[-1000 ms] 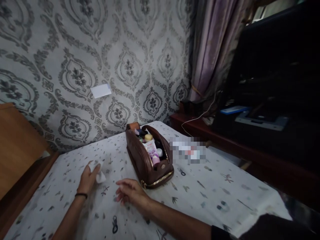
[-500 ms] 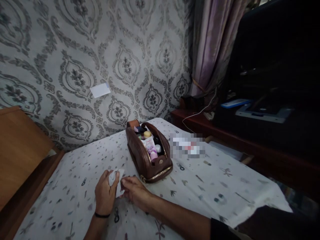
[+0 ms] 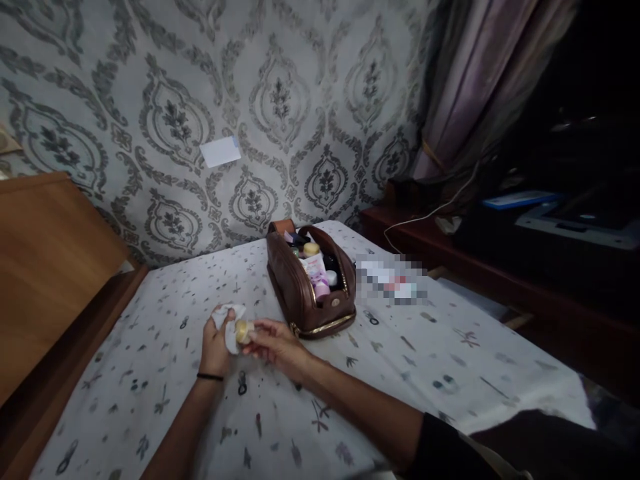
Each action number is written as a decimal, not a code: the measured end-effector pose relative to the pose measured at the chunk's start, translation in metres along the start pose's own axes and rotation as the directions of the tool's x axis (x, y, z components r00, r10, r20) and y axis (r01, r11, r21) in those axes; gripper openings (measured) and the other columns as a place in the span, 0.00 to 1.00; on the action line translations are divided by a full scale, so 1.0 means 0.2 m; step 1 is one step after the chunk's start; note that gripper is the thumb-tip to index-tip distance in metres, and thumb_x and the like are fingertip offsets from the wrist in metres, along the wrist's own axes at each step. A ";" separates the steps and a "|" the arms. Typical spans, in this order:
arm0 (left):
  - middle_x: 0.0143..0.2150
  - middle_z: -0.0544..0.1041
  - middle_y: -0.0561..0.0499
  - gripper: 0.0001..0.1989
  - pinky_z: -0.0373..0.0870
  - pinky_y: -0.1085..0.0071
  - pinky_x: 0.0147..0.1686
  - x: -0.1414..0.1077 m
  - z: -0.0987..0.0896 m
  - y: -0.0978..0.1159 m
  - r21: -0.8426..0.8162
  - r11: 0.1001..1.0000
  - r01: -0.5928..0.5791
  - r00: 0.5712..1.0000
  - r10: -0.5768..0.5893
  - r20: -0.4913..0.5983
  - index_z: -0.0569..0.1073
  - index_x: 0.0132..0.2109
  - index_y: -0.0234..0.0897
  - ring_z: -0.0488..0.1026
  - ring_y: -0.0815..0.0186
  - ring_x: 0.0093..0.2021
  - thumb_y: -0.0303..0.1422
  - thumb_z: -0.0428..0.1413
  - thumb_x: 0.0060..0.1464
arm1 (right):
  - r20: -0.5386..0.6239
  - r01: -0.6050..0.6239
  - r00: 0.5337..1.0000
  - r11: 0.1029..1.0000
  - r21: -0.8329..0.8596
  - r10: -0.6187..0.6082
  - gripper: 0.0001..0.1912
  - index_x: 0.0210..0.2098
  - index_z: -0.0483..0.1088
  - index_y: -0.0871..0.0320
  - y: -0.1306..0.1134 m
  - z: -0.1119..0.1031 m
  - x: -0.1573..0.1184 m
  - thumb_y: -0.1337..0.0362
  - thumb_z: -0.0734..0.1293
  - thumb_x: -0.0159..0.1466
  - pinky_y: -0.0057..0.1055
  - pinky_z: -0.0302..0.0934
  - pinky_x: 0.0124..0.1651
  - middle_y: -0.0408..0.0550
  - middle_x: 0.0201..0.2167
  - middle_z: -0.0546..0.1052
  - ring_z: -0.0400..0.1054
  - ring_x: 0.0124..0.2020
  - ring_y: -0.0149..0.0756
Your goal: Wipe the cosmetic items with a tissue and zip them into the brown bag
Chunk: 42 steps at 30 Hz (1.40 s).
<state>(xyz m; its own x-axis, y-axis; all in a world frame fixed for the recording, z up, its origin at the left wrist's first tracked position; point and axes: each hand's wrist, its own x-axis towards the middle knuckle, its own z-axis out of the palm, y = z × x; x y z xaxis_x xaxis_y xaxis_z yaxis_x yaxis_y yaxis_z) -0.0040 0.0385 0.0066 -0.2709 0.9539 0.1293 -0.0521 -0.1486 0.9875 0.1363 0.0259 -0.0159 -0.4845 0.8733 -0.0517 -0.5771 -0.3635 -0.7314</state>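
A crumpled white cloth or tissue is in my left hand, its fingers wrapped round it. Pinched in my right hand is a small yellow round item, which touches the white cloth. Just beyond my right hand stands a brown leather bag, unzipped at the top. Inside it show a pink and white tube, a yellow-lidded container, a white round cap and dark items.
The bag stands on a bed or table covered by a white patterned sheet. A blurred patch lies right of it. A wooden panel is at the left; a dark red ledge with a cable is at the right.
The yellow item now shows between my hands, where it was hidden before. The camera view has shifted, so the bag and wall appear further right and the bag higher.
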 end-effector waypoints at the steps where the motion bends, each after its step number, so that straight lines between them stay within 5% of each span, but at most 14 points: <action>1: 0.26 0.69 0.58 0.20 0.61 0.75 0.27 0.00 0.00 -0.01 -0.026 1.000 0.013 1.000 -0.013 -0.003 0.71 0.34 0.37 0.64 0.72 0.25 0.46 0.65 0.41 | -0.008 -0.001 1.000 1.000 0.010 0.001 0.28 0.39 0.73 0.61 0.00 0.00 0.00 0.55 0.81 0.44 0.22 0.59 0.28 0.46 0.28 0.80 0.74 0.26 0.30; 9: 0.25 0.70 0.56 0.21 0.62 0.75 0.25 -0.05 0.04 -0.02 -0.098 0.991 0.092 0.995 -0.087 0.055 0.72 0.33 0.35 0.66 0.71 0.24 0.50 0.64 0.43 | -0.032 0.006 0.999 0.992 0.126 -0.002 0.24 0.32 0.66 0.59 -0.03 0.02 -0.01 0.60 0.82 0.44 0.26 0.68 0.38 0.46 0.30 0.81 0.78 0.31 0.33; 14: 0.36 0.79 0.48 0.24 0.69 0.71 0.38 -0.08 0.03 -0.01 -0.111 0.990 0.089 0.975 -0.064 0.212 0.76 0.42 0.34 0.74 0.64 0.37 0.52 0.58 0.52 | -0.090 0.026 0.996 0.973 0.230 -0.005 0.23 0.31 0.68 0.59 -0.06 0.02 -0.01 0.63 0.82 0.43 0.27 0.70 0.41 0.45 0.31 0.81 0.77 0.32 0.31; 19: 0.40 0.81 0.45 0.26 0.69 0.66 0.48 -0.09 0.00 0.01 0.058 0.997 -0.050 0.949 0.030 0.314 0.78 0.44 0.34 0.76 0.59 0.43 0.52 0.60 0.49 | -0.070 0.016 0.998 0.964 0.264 0.003 0.22 0.30 0.69 0.60 -0.05 0.01 -0.01 0.65 0.82 0.43 0.28 0.70 0.40 0.44 0.31 0.81 0.76 0.31 0.30; 26: 0.26 0.76 0.50 0.23 0.69 0.71 0.33 -0.14 0.01 0.08 0.197 0.974 -0.111 0.959 0.053 0.279 0.76 0.34 0.33 0.72 0.65 0.30 0.51 0.55 0.55 | -0.002 -0.047 0.999 0.984 0.171 0.048 0.24 0.31 0.68 0.59 -0.05 0.03 -0.03 0.59 0.82 0.43 0.23 0.61 0.27 0.41 0.25 0.78 0.72 0.25 0.28; 32: 0.18 0.68 0.54 0.23 0.63 0.73 0.21 -0.15 0.03 0.16 0.225 0.974 -0.034 0.985 -0.006 0.173 0.68 0.22 0.37 0.64 0.69 0.21 0.51 0.57 0.52 | 0.069 -0.072 0.995 0.997 0.038 0.069 0.31 0.40 0.71 0.59 -0.13 0.05 -0.06 0.62 0.83 0.38 0.24 0.58 0.31 0.41 0.30 0.79 0.71 0.27 0.28; 37: 0.25 0.76 0.51 0.20 0.71 0.71 0.29 -0.11 0.08 0.23 0.240 0.969 -0.055 0.981 0.008 0.193 0.77 0.32 0.35 0.72 0.64 0.27 0.50 0.57 0.53 | 0.195 -0.040 0.980 0.999 -0.021 0.043 0.35 0.44 0.71 0.60 -0.22 0.05 -0.08 0.63 0.82 0.38 0.26 0.61 0.38 0.42 0.33 0.79 0.72 0.32 0.29; 42: 0.34 0.80 0.48 0.21 0.74 0.69 0.36 -0.07 0.15 0.26 0.320 0.936 -0.147 0.950 0.044 0.308 0.78 0.39 0.34 0.76 0.61 0.34 0.50 0.58 0.52 | 0.195 -0.070 0.977 0.990 -0.120 0.092 0.31 0.43 0.71 0.61 -0.31 0.05 -0.11 0.59 0.81 0.42 0.21 0.53 0.24 0.39 0.27 0.75 0.68 0.24 0.24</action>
<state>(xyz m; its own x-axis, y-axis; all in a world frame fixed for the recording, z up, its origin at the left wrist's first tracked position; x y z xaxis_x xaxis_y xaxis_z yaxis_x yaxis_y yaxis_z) 0.0261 0.0256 0.0585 0.0366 0.9803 0.1943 0.2984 -0.1963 0.9340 0.1752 0.0265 0.0380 -0.6544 0.7560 0.0145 -0.4586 -0.3816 -0.8025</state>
